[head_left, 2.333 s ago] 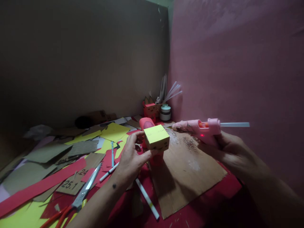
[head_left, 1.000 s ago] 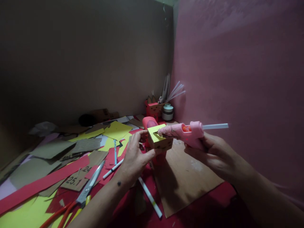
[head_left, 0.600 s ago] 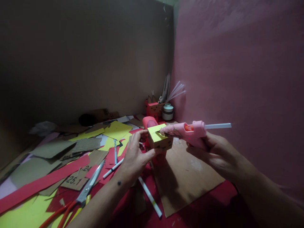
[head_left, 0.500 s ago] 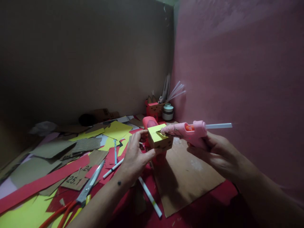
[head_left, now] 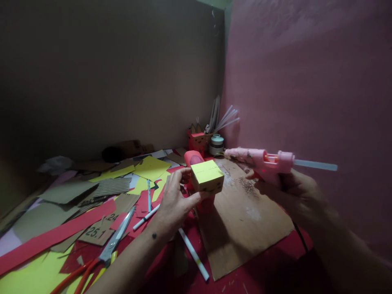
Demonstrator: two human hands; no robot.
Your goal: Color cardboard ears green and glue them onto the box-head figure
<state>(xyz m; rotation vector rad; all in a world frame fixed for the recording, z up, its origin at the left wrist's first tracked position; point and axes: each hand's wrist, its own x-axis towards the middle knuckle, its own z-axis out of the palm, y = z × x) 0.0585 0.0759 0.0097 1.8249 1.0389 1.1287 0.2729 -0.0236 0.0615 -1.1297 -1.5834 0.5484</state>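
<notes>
My left hand is closed around the left side of a small cardboard box figure, thumb in front and fingers behind. The box has a yellow paper top and a face drawn on its front. A red part shows beneath it, and a red curved paper piece stands behind. In my right hand is a pink hot glue gun, its nozzle pointing left, to the right of the box and apart from it. A clear glue stick juts from the gun's rear.
A cardboard sheet lies on the red table. To the left are orange-handled scissors, markers and many paper and cardboard scraps. Near the wall stand a white jar, a red face-marked box and glue sticks.
The glue gun has moved right, its nozzle leaving the yellow top of the box. My left hand and the box have stayed in place.
</notes>
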